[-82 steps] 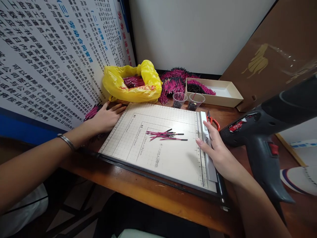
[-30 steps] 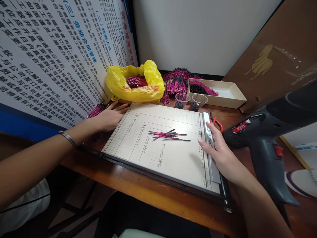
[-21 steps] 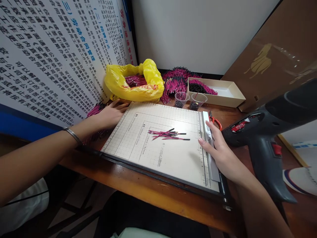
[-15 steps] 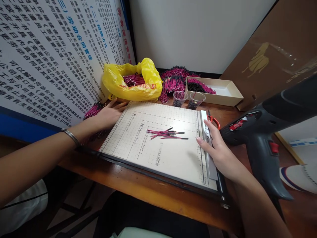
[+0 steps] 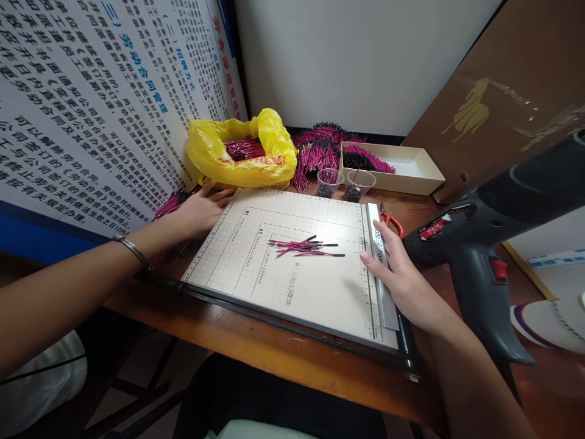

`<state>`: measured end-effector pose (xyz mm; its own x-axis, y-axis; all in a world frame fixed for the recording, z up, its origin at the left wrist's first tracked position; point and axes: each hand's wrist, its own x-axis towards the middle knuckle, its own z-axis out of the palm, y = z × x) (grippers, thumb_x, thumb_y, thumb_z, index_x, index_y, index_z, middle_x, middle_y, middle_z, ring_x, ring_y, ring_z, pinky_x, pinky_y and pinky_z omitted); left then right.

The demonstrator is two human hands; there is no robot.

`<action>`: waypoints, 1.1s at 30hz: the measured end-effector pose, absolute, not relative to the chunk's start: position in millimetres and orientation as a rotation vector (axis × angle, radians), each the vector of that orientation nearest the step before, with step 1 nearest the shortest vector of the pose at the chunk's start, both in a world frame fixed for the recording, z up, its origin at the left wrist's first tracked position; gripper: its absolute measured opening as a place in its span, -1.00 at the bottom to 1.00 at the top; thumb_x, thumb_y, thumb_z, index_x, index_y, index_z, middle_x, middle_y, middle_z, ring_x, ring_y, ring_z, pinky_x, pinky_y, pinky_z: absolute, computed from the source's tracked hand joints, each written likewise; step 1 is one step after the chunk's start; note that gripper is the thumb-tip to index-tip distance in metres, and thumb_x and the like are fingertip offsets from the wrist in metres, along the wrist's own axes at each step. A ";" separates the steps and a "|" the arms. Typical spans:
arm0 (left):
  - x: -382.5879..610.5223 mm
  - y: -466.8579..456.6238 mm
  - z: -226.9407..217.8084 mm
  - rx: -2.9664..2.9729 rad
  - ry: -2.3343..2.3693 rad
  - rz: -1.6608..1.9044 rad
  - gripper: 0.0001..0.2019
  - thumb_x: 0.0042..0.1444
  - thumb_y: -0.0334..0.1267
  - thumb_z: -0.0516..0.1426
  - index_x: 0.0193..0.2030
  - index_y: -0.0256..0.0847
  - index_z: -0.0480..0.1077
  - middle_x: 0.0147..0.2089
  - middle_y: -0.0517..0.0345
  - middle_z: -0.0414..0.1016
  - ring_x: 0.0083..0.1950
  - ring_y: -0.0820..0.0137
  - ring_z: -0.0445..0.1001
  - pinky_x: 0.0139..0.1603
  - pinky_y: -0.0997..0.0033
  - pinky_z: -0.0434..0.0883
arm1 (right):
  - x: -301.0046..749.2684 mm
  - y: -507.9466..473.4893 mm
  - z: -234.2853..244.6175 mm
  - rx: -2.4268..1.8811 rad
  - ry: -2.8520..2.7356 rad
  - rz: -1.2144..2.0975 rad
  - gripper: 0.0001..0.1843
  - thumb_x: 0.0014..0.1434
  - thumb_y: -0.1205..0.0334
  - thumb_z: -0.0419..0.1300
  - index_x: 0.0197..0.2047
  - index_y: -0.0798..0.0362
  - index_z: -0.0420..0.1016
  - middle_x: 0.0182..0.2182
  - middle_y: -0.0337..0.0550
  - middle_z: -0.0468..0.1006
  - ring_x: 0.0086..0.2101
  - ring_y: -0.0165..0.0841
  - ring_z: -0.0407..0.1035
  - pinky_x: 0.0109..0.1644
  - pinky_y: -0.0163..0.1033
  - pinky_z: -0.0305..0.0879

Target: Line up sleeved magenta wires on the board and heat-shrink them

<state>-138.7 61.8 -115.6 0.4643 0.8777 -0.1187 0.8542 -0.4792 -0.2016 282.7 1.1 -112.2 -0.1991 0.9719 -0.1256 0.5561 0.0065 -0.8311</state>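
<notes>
A cream paper trimmer board (image 5: 274, 286) with printed grid lines lies flat on the table. On it rests a small loose heap of short pink-and-black wires (image 5: 306, 245). My left hand (image 5: 208, 210) lies at the board's upper left edge, fingers stretched out and apart, just below the yellow bag. Beneath and behind that wrist are more pink wires (image 5: 171, 206), partly hidden. My right hand (image 5: 393, 268) grips the board's right side, its thumb over the white ruler strip (image 5: 372, 216); the fingers' far side is hidden.
Behind the board stand a yellow plastic bag (image 5: 242, 164) of wires, a wire pile (image 5: 315, 152), two clear cups (image 5: 359, 186) and a shallow cardboard box (image 5: 411, 180). Red-handled pliers (image 5: 393, 224) lie beyond my right hand. A dark heat gun (image 5: 475, 274) is on the right.
The whole view has shifted slightly, with things a little further left. Both hands keep their places against the board, and the wire heap lies as before.
</notes>
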 end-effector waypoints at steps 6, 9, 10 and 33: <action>-135.2 56.8 -110.9 -2.581 -1.543 0.413 -0.55 0.26 -0.48 -0.07 0.17 -0.14 0.47 0.42 0.07 0.40 0.59 0.28 0.03 0.61 -0.17 -0.36 | 282.9 1.2 -112.1 -1.546 -1.784 1.106 0.20 0.08 -0.62 0.03 0.52 -0.01 -0.15 0.58 -0.04 -0.23 0.55 -0.09 -0.34 0.61 0.11 -0.41; -133.2 54.1 -108.3 -2.593 -1.527 0.444 -0.55 0.23 -0.47 -0.03 0.16 -0.13 0.48 0.43 0.05 0.38 0.60 0.24 0.02 0.61 -0.16 -0.39 | 283.0 1.7 -113.0 -1.519 -1.775 1.107 0.16 0.11 -0.59 0.05 0.51 -0.03 -0.13 0.57 -0.01 -0.23 0.54 -0.07 -0.33 0.60 0.15 -0.43; -133.0 53.7 -108.1 -2.595 -1.525 0.450 -0.56 0.22 -0.46 -0.02 0.15 -0.12 0.48 0.43 0.04 0.39 0.60 0.22 0.03 0.61 -0.17 -0.39 | 283.3 1.7 -113.5 -1.509 -1.774 1.105 0.14 0.12 -0.57 0.06 0.51 -0.03 -0.12 0.57 -0.01 -0.22 0.54 -0.06 -0.33 0.60 0.15 -0.43; -120.7 46.7 -92.5 -2.514 -1.564 0.435 -0.49 0.23 -0.38 -0.06 0.24 -0.21 0.48 0.44 -0.05 0.36 0.55 0.18 0.16 0.61 -0.01 -0.10 | 283.0 2.7 -114.0 -1.499 -1.745 1.085 0.11 0.14 -0.52 0.09 0.51 -0.02 -0.10 0.56 0.03 -0.14 0.53 -0.01 -0.25 0.60 0.22 -0.24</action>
